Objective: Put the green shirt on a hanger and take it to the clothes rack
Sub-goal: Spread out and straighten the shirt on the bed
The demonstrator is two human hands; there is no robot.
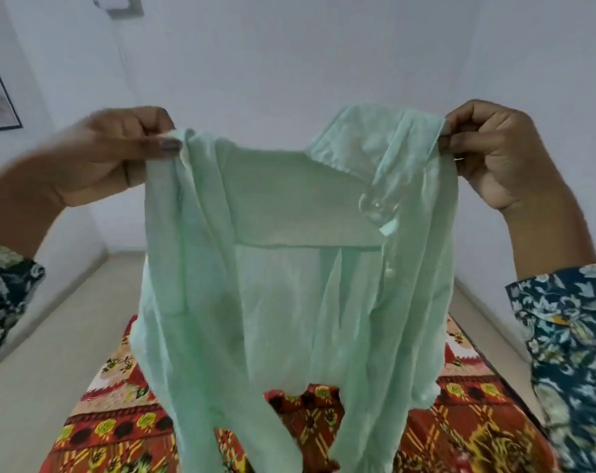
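While I watch remotely, left hand [112,148] and right hand [491,145] pinch the shirt [289,285] at its shoulders above the bed [460,421]; thin cloth could slip; no hanger visible.

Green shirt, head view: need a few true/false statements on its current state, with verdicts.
1. The left hand and right hand each pinch the green shirt at its top corners. True.
2. The shirt is on a hanger. False: no hanger is in view.
3. The shirt lies flat on a bed. False: it is held up over the patterned bedspread.
4. The person's sleeves are floral-patterned. True.
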